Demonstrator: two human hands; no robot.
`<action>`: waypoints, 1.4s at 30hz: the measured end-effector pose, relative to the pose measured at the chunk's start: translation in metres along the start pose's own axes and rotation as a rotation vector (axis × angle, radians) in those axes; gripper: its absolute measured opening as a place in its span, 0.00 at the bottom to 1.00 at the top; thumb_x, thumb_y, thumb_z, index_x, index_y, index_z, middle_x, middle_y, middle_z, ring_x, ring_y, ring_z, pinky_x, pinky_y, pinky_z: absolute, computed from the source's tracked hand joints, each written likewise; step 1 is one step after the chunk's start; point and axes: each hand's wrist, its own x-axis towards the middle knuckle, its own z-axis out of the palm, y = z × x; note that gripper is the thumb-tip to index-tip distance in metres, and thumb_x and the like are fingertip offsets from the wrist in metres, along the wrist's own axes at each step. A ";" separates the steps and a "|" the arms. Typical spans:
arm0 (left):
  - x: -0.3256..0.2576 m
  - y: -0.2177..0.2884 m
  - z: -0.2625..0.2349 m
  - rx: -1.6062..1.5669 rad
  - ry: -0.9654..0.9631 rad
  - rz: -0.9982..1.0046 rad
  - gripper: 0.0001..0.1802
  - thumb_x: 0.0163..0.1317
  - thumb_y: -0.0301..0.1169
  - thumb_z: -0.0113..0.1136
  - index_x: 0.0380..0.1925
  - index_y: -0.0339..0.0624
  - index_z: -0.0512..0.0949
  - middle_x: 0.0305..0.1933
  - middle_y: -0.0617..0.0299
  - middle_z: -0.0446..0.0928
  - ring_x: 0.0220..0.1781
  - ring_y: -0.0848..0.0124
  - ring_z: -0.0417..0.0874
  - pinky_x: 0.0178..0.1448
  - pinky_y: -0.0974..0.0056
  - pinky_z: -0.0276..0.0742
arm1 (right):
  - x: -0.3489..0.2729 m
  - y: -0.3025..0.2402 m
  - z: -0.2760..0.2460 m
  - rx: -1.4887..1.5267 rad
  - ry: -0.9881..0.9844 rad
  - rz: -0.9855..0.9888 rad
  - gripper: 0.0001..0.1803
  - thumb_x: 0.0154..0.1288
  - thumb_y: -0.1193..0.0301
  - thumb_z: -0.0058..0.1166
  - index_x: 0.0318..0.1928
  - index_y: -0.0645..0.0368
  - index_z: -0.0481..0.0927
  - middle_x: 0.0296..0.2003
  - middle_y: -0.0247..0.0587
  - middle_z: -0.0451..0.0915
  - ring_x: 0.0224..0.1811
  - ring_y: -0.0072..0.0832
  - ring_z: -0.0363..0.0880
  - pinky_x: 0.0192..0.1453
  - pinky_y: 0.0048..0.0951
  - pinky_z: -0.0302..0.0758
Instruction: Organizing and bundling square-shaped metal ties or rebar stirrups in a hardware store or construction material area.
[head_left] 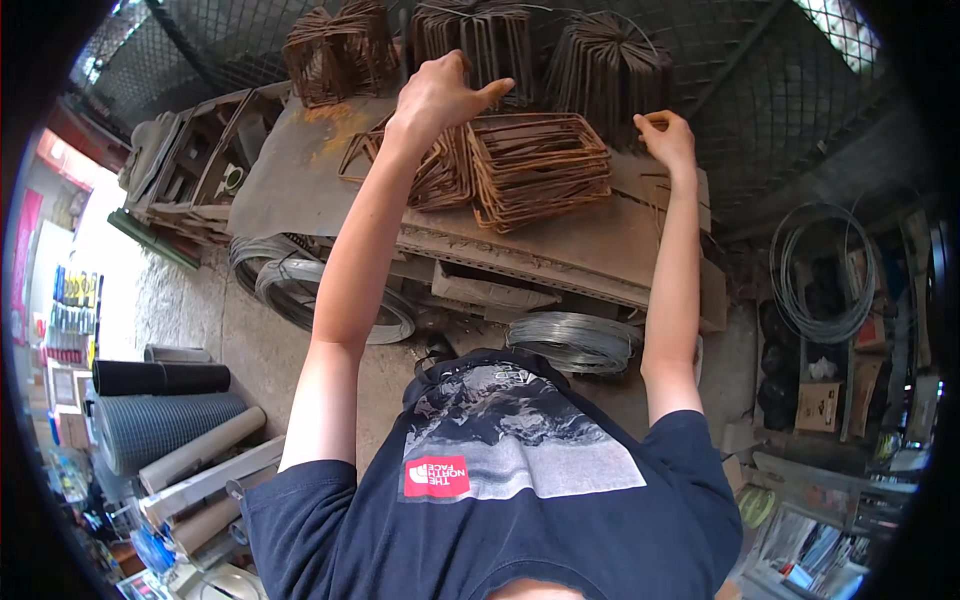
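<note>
My left hand (435,98) is raised over the back of the workbench, its thumb stretched out to the right, apart from the fingers, and nothing shows in it. Below it lie rusty rectangular wire stirrups: a loose pile (440,180) and a neater stack (540,165) to its right. My right hand (668,138) hovers at the bench's right end, thumb and fingertips drawn together in a pinch; anything between them is too small to make out. Dark bundled stirrups (612,75) stand upright behind, between my hands, beside another bundle (480,50). A browner bundle (340,55) stands farther left.
The workbench (290,165) backs onto a mesh wall (730,70). Under it are wire coils (572,342) and another coil (290,280). Wire (822,270) hangs at right by crowded shelves. Mesh rolls (165,425) lie at lower left, and a wooden cabinet (215,160) adjoins the bench.
</note>
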 end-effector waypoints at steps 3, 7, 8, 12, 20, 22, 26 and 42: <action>0.011 0.022 0.006 -0.038 -0.121 0.008 0.45 0.51 0.64 0.60 0.52 0.31 0.73 0.43 0.46 0.81 0.47 0.59 0.83 0.52 0.57 0.78 | -0.011 0.035 -0.017 0.018 0.060 0.037 0.19 0.54 0.57 0.62 0.37 0.62 0.83 0.35 0.46 0.84 0.42 0.36 0.82 0.48 0.33 0.76; 0.017 0.055 0.035 -0.056 -0.052 0.204 0.39 0.51 0.61 0.62 0.49 0.35 0.76 0.37 0.49 0.81 0.43 0.59 0.83 0.47 0.58 0.79 | -0.035 0.078 -0.038 0.013 0.104 0.154 0.19 0.56 0.59 0.63 0.37 0.64 0.83 0.31 0.45 0.84 0.35 0.30 0.83 0.39 0.30 0.76; 0.020 0.066 0.042 -0.063 -0.064 0.227 0.39 0.51 0.61 0.62 0.49 0.35 0.76 0.37 0.49 0.81 0.43 0.59 0.83 0.47 0.58 0.79 | -0.040 0.094 -0.041 0.018 0.109 0.195 0.18 0.58 0.61 0.62 0.39 0.65 0.82 0.29 0.42 0.83 0.30 0.23 0.83 0.31 0.27 0.76; 0.027 0.120 0.081 -0.088 -0.181 0.394 0.32 0.52 0.55 0.64 0.45 0.37 0.78 0.36 0.49 0.81 0.42 0.57 0.83 0.46 0.57 0.78 | -0.073 0.155 -0.056 -0.054 0.242 0.326 0.19 0.53 0.59 0.63 0.34 0.65 0.83 0.32 0.53 0.83 0.40 0.44 0.82 0.47 0.37 0.76; 0.018 0.203 0.222 0.000 -0.340 0.659 0.16 0.52 0.42 0.63 0.31 0.39 0.82 0.36 0.48 0.81 0.43 0.55 0.83 0.47 0.55 0.80 | -0.128 0.201 -0.056 -0.140 0.319 0.407 0.21 0.53 0.56 0.64 0.34 0.63 0.83 0.35 0.54 0.82 0.42 0.46 0.81 0.48 0.39 0.76; 0.014 0.213 0.251 0.044 -0.409 0.640 0.16 0.52 0.39 0.63 0.36 0.39 0.81 0.40 0.46 0.80 0.45 0.54 0.83 0.47 0.55 0.80 | -0.133 0.208 -0.049 -0.081 0.302 0.364 0.22 0.53 0.56 0.64 0.35 0.65 0.83 0.32 0.53 0.83 0.37 0.41 0.83 0.43 0.35 0.77; 0.015 0.219 0.284 0.019 -0.471 0.601 0.24 0.56 0.38 0.61 0.50 0.40 0.73 0.51 0.45 0.73 0.51 0.51 0.79 0.49 0.54 0.79 | -0.137 0.211 -0.038 0.145 0.274 0.358 0.17 0.55 0.61 0.62 0.36 0.64 0.84 0.32 0.53 0.83 0.37 0.43 0.83 0.42 0.35 0.77; 0.043 0.205 0.320 0.088 -0.397 0.406 0.18 0.62 0.37 0.56 0.44 0.32 0.78 0.57 0.44 0.67 0.60 0.49 0.69 0.58 0.48 0.72 | -0.139 0.210 -0.039 0.709 0.418 0.437 0.13 0.60 0.70 0.60 0.42 0.67 0.83 0.31 0.45 0.84 0.27 0.24 0.82 0.29 0.25 0.77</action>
